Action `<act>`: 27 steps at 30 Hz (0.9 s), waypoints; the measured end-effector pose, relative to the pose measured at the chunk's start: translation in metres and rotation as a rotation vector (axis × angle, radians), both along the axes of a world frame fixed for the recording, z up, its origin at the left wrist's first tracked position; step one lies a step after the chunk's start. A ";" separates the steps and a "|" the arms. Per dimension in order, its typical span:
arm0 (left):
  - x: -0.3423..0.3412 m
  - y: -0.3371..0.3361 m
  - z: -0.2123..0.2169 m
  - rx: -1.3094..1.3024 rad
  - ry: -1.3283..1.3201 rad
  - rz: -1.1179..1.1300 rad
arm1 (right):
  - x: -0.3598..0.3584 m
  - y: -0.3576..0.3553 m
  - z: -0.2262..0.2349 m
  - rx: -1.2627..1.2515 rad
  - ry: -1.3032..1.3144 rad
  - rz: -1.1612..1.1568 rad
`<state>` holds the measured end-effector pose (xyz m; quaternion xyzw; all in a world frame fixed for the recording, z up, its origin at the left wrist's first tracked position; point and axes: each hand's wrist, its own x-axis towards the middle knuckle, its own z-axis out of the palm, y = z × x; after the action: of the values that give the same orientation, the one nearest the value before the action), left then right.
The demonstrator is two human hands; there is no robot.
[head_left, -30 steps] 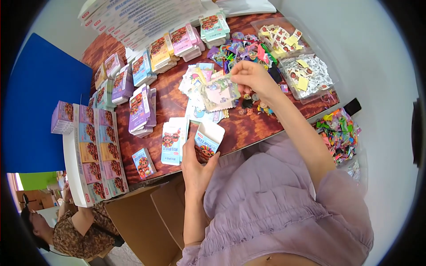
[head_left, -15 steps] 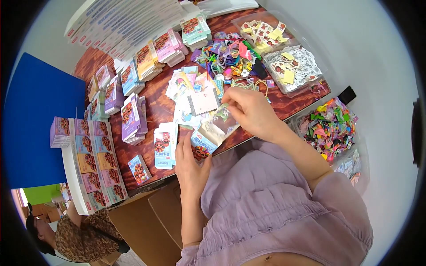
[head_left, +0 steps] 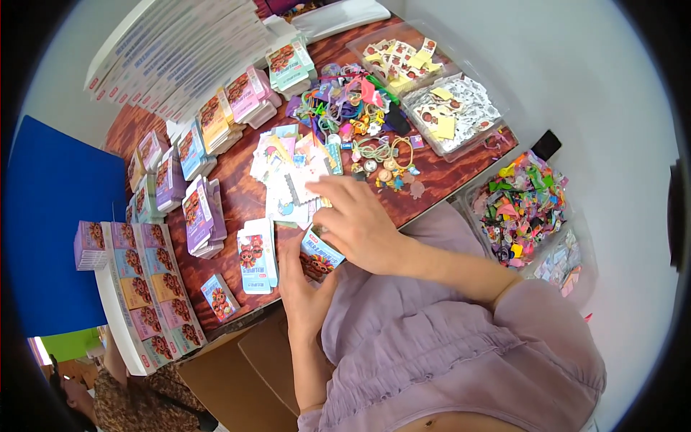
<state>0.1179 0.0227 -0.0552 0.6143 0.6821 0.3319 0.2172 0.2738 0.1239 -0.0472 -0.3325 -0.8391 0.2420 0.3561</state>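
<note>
My left hand [head_left: 304,291] holds a small blue carton [head_left: 320,253] near the table's front edge, its fingers along the left side and thumb below. Right over the carton's far end is my right hand [head_left: 360,227], fingers stretched out and slightly blurred, with nothing visible in them. That hand hides the carton's far end. Beside my left hand lies a stack of flat blue cartons [head_left: 253,261]. Beyond both hands is a loose pile of cards and paper pieces [head_left: 277,155]. A single small blue box [head_left: 219,297] lies further left.
Stacks of coloured cartons [head_left: 205,209] line the left and back. A white display tray [head_left: 133,324] holds rows of small boxes. Trinkets [head_left: 338,101] lie in a heap, next to a clear divided bin [head_left: 461,155]. Another full bin [head_left: 518,209] sits right, below table height. A co-worker [head_left: 137,403] is lower left.
My right hand has moved left onto the carton's end; the clear packet it held is no longer visible. Small charms on the table's right are now uncovered. The whole view has shifted slightly.
</note>
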 end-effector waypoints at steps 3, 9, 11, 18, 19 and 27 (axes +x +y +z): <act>0.004 -0.001 0.003 -0.036 -0.156 0.109 | 0.005 -0.004 -0.014 -0.172 0.207 0.033; -0.003 0.001 -0.004 0.010 -0.098 0.056 | 0.031 0.012 -0.032 -0.477 0.294 0.244; -0.006 -0.002 -0.004 0.011 -0.051 0.061 | 0.045 0.041 -0.020 -0.138 0.104 -0.055; -0.010 -0.009 -0.007 -0.030 -0.156 0.116 | 0.062 0.098 -0.041 0.258 -0.424 -0.295; -0.012 -0.010 -0.005 -0.040 -0.185 0.126 | 0.065 0.099 -0.036 0.258 -0.426 -0.289; -0.027 -0.016 -0.014 -0.050 -0.239 0.135 | 0.076 0.098 -0.024 -1.051 0.929 0.215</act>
<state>0.0913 0.0063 -0.0693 0.5175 0.6992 0.3995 0.2895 0.3502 0.2218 -0.0712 -0.2383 -0.4008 0.7654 0.4436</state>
